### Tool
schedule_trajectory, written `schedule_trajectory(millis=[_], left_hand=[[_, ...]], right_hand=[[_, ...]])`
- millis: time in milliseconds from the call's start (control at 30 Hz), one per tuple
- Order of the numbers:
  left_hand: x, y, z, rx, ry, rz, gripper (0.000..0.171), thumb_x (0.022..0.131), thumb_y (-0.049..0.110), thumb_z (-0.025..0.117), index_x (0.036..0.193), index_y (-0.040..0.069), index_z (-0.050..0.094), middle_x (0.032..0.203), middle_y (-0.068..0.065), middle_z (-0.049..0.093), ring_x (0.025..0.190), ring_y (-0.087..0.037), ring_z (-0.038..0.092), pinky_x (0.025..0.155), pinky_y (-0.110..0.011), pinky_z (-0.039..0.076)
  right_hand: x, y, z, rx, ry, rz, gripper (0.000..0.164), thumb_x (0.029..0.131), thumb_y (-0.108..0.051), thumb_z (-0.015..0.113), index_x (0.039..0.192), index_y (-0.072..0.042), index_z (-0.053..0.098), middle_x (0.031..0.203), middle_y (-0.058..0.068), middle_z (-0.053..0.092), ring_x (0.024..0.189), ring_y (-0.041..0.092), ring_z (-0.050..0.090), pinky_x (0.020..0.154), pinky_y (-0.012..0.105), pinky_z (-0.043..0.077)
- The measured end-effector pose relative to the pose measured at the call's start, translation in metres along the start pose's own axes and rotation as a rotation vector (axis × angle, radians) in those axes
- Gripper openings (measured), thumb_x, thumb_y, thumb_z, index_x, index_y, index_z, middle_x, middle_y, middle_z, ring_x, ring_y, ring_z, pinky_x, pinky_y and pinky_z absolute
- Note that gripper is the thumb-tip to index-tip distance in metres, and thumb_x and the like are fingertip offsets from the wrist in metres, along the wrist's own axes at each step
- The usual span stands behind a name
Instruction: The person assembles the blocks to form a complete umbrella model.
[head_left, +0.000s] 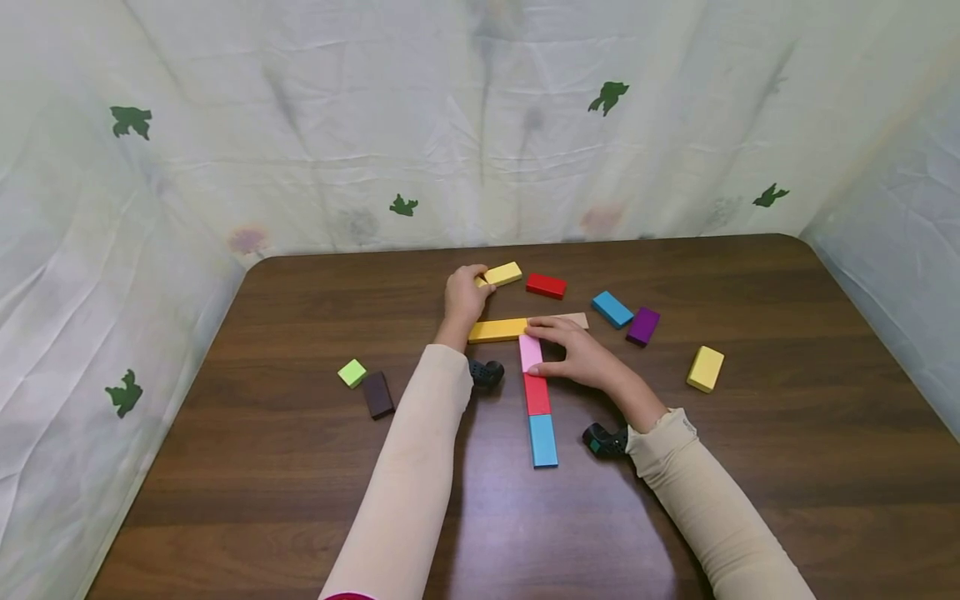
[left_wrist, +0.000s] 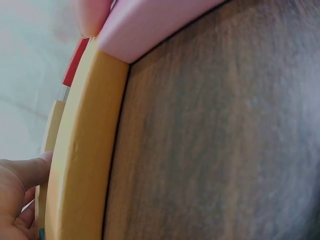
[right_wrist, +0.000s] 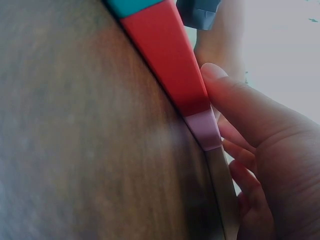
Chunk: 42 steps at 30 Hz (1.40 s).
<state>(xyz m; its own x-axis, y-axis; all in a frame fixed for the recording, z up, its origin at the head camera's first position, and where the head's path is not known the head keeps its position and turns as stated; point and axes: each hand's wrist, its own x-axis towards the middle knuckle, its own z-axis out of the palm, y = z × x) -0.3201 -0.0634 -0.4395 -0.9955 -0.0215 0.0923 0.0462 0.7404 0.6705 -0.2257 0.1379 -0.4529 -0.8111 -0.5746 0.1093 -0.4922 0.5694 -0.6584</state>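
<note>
My left hand (head_left: 465,296) is at the far side of the table, with thumb and fingers pinching a pale yellow block (head_left: 502,273). In the left wrist view, its thumb lies against that block, behind an orange-yellow block (left_wrist: 85,145). My right hand (head_left: 577,354) rests over a T-shaped layout, its fairly straight thumb and fingertips touching the blocks around the pink block (head_left: 531,353). A red block (head_left: 537,395) and a blue block (head_left: 543,442) continue the stem toward me. A peach block (head_left: 576,319) forms the crossbar's right part, partly hidden by the right hand.
Loose blocks lie about: red (head_left: 546,286), blue (head_left: 612,309), purple (head_left: 642,326) and yellow (head_left: 705,369) to the right, green (head_left: 352,373) and dark brown (head_left: 377,395) to the left. A white curtain (head_left: 480,125) hangs behind the wooden table (head_left: 247,500).
</note>
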Motion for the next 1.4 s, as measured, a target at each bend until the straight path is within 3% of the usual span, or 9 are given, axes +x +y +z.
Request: schedule_trajectory(millis=[267,467,667,1067,1400], left_hand=[[-0.001,0.001,-0.01,-0.088,0.021,0.006,0.038,0.082,0.015,0.066,0.117,0.001,0.058,0.113,-0.013,0.056,0.106,-0.025,0.05,0.09,-0.033,0.039],[-0.004,-0.002,-0.025,-0.171,0.005,0.051,0.04,0.086,0.019,0.062,0.121,0.001,0.055,0.118,-0.012,0.052,0.112,-0.024,0.046,0.092,-0.034,0.037],[-0.01,-0.014,-0.04,-0.19,-0.068,0.083,0.044,0.087,0.024,0.061,0.125,0.005,0.051,0.124,-0.01,0.049,0.116,-0.022,0.043,0.095,-0.033,0.035],[-0.024,-0.041,-0.069,-0.122,-0.277,0.165,0.058,0.083,0.025,0.065,0.133,0.006,0.042,0.132,-0.012,0.04,0.118,-0.029,0.039,0.097,-0.037,0.032],[-0.043,-0.052,-0.08,-0.086,-0.424,0.219,0.072,0.078,0.026,0.071,0.138,0.009,0.036,0.136,-0.01,0.034,0.122,-0.027,0.035,0.099,-0.039,0.03]], right_hand=[[0.001,-0.001,0.001,0.007,-0.005,0.005,0.067,0.076,-0.041,0.069,0.131,-0.008,0.048,0.136,0.005,0.039,0.125,0.023,0.029,0.1,0.044,0.026],[0.001,0.0,0.0,0.011,0.002,0.002,0.066,0.076,-0.04,0.07,0.13,-0.008,0.049,0.135,0.006,0.04,0.125,0.024,0.03,0.1,0.044,0.025],[0.001,-0.001,0.001,0.004,-0.001,-0.002,0.067,0.076,-0.039,0.07,0.13,-0.007,0.049,0.135,0.007,0.039,0.125,0.024,0.029,0.1,0.044,0.025],[0.0,-0.001,0.001,-0.003,0.001,0.003,0.066,0.076,-0.039,0.07,0.13,-0.008,0.049,0.135,0.006,0.04,0.125,0.024,0.03,0.1,0.044,0.025],[0.001,-0.002,0.0,-0.009,-0.001,0.004,0.067,0.076,-0.039,0.07,0.13,-0.007,0.048,0.135,0.006,0.04,0.125,0.025,0.03,0.1,0.044,0.025]])
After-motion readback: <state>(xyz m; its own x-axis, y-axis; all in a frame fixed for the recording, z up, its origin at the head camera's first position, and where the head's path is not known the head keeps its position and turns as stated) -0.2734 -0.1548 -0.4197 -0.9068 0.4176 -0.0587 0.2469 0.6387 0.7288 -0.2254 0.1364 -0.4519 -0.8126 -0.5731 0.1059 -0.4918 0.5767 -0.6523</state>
